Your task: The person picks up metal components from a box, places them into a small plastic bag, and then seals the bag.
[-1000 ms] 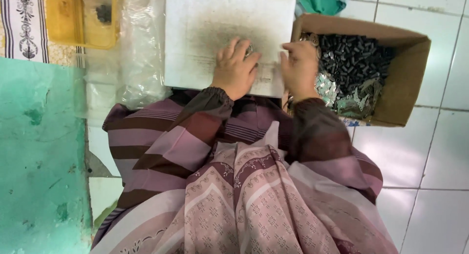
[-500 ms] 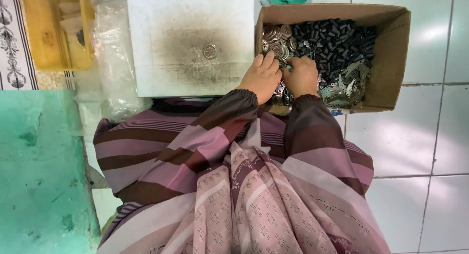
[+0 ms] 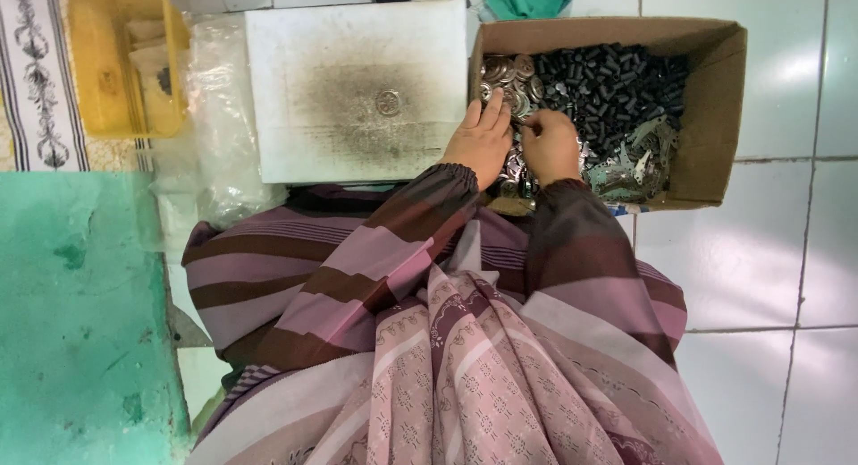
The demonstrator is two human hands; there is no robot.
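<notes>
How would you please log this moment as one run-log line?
left hand: on round metal discs in cardboard box | right hand: in box, grasp unclear | white board: one disc

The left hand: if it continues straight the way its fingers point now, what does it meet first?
Most likely the pile of round silver metal discs in the cardboard box; the left hand already has its fingertips at their edge, though depth is unclear.

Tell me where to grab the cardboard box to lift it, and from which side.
Take the cardboard box by its two short end walls, coming from above and outside. It is open-topped and full of small metal parts, so it likely needs level, two-sided support. The left hand and right hand now rest inside, near the end beside the white slab.
</notes>
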